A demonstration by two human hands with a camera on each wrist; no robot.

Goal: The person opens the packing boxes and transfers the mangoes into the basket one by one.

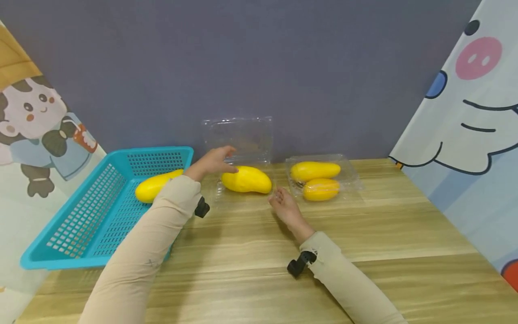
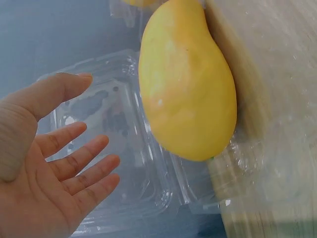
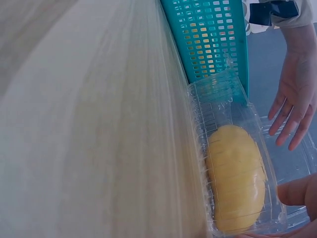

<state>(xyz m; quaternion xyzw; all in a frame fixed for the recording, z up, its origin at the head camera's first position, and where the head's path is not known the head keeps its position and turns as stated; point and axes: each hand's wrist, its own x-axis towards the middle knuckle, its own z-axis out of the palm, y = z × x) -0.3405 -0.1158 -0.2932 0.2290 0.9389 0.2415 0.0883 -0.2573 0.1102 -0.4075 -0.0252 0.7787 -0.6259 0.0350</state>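
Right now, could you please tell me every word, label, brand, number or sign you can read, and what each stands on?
There are none that can be read.
The long yellow fruits and clear plastic boxes show no legible text.
On the beige cloth left sleeve, a small dark cross-like mark is too small to read as writing.

Beige slvs (image 1: 135, 252), L w/ mark (image 1: 150, 263); blk wrist cams (image 1: 297, 268).

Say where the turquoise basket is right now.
In the head view, the turquoise basket stands on the left of the table, left of the open clear container and partly hidden by the left sleeve.
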